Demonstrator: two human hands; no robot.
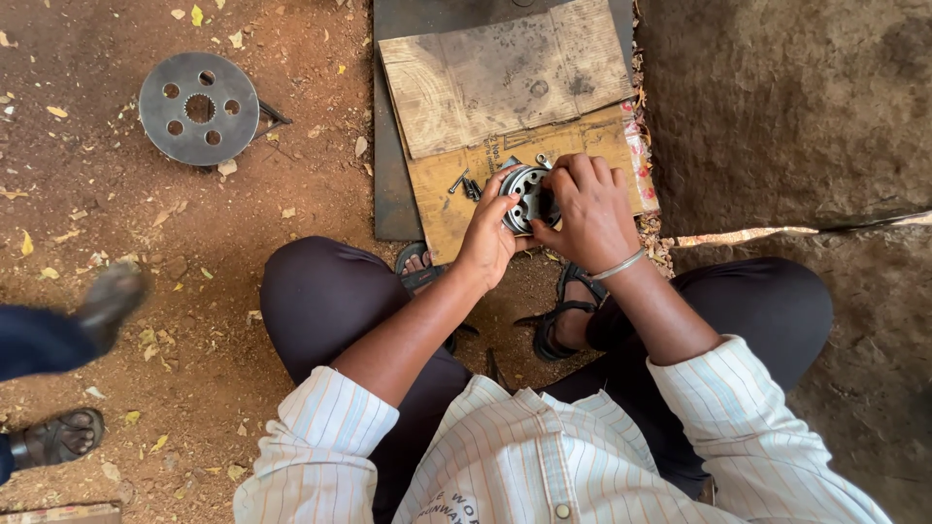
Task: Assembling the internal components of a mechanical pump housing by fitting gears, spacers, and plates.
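Both of your hands are closed on the same piece: a round metal hub [529, 197] with a ring of holes in its face, held just above the cardboard sheet [505, 82]. Your left hand [488, 236] clamps its rim from about seven o'clock, thumb and fingers wrapped around the edge. Your right hand [585, 209] covers it from three o'clock, fingers curled over the top, a metal bangle [619, 265] on that wrist. The hub sits between the two palms with its flat face tilted toward your left hand, so its axis runs roughly nine to three; neither hand is nearer, since both touch it.

Just beside the hub at ten o'clock, a few small bolts [464, 183] lie loose on the lower, yellower cardboard. The upper cardboard is grey-brown, creased, with faint printing. Well apart at ten o'clock on the red dirt rests a larger steel disc [198, 108] with a toothed centre hole. At eight o'clock, another person's sandalled foot [60, 436] stands on the ground.
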